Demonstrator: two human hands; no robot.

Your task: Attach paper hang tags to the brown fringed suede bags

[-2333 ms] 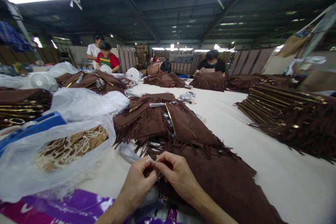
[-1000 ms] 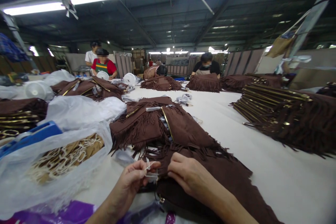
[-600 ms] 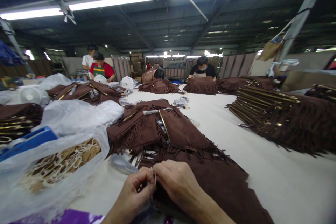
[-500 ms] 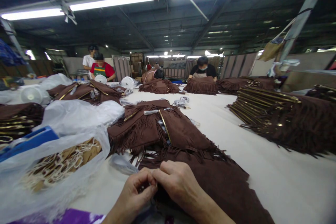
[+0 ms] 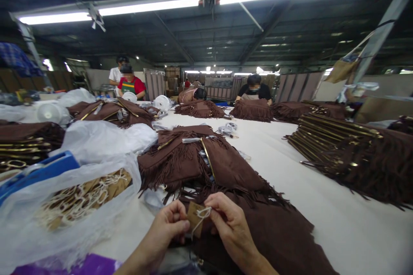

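A brown cardboard hang tag point(image 5: 195, 218) with a looped white string point(image 5: 203, 212) is held up between my hands. My left hand point(image 5: 170, 225) has its fingers curled, thumb and forefinger closed at the tag's left edge. The string is pinched between the thumb and fingers of my right hand point(image 5: 227, 217). Right below lies a dark brown fringed bag point(image 5: 258, 219), partly hidden by my hands. Just beyond it, more brown fringed bags point(image 5: 234, 161) with gold zips overlap in a pile.
A clear plastic bag point(image 5: 24, 223) at the left holds several strung tags point(image 5: 92, 193). Behind it are a blue tray point(image 5: 48, 172) and white plastic wrap point(image 5: 106, 137). A tall stack of brown bags point(image 5: 342, 150) stands at the right. Several people work across the white table point(image 5: 322, 193).
My hands were close together with the tag hidden. Now they are farther apart, and the tag and its white string show between them. The view has shifted slightly.
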